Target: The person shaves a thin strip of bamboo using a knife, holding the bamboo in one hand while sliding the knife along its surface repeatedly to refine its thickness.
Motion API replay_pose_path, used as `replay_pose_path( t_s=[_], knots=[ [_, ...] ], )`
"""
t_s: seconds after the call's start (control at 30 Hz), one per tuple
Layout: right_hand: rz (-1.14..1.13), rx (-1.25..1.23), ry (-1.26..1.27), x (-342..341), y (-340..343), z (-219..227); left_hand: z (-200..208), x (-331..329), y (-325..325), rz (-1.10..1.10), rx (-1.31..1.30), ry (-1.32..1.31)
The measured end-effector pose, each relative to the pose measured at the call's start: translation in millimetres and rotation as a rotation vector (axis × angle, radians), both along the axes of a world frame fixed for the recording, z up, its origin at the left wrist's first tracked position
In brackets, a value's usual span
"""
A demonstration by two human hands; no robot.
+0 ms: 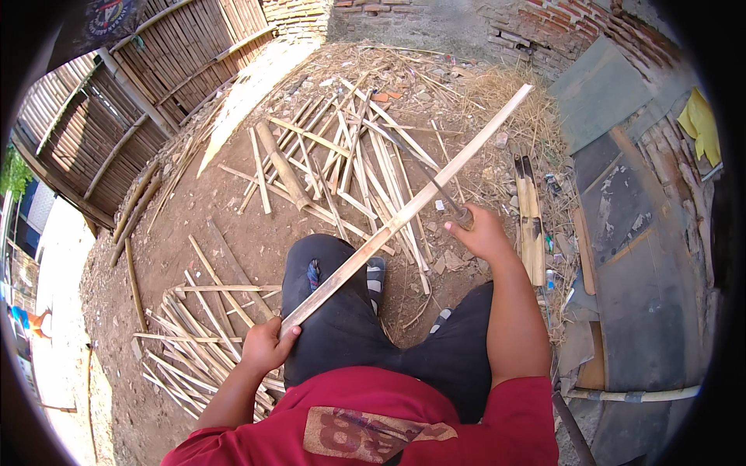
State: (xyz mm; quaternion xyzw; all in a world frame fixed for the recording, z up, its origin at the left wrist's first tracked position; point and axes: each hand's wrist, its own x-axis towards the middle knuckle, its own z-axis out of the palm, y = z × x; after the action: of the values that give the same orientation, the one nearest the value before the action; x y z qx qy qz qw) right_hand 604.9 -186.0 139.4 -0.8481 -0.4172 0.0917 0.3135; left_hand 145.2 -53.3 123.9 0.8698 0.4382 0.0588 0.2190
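Closed around the near end of a long, pale bamboo strip (404,216) is my left hand (266,346). The strip slants over my left thigh, up and away to the right. My right hand (483,233) grips the handle of a long knife (464,217), whose narrow dark blade points away to the left. Blade and strip cross just beyond the right hand; whether they touch I cannot tell. On the ground ahead lies a loose pile of split bamboo strips (373,167). More strips (203,342) are heaped beside my left leg.
A thick bamboo pole (281,167) lies among the far strips. Split bamboo halves (529,225) rest to the right, near dark sheets (633,210) along a brick wall (536,31). A bamboo fence (186,54) stands at the far left. Dry straw and rubble litter the dirt.
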Motion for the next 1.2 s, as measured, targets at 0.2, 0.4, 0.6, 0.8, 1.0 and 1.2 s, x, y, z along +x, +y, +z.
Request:
replay_pose_path(
  t_s=[0.2, 0.4, 0.6, 0.8, 1.0, 1.2],
  knots=[
    [0.211, 0.223, -0.090, -26, -6, 8, -24, -3, 3, -0.033, -0.009, -0.151],
    [0.231, 0.325, -0.349, -19, -12, 18, -30, -4, 9, -0.044, -0.028, -0.184],
    [0.408, -0.029, -0.468, -51, 17, 47, -36, -3, 7, -0.012, -0.050, -0.216],
    [0.072, -0.045, -0.171, 17, 16, 41, -30, 0, 8, -0.019, -0.024, -0.153],
    [0.372, -0.019, -0.321, -8, 27, 29, -26, -2, 4, -0.022, 0.042, -0.174],
    [-0.117, 0.096, 0.087, 62, 12, 7, -31, 11, -2, 0.036, 0.053, -0.188]
  ],
)
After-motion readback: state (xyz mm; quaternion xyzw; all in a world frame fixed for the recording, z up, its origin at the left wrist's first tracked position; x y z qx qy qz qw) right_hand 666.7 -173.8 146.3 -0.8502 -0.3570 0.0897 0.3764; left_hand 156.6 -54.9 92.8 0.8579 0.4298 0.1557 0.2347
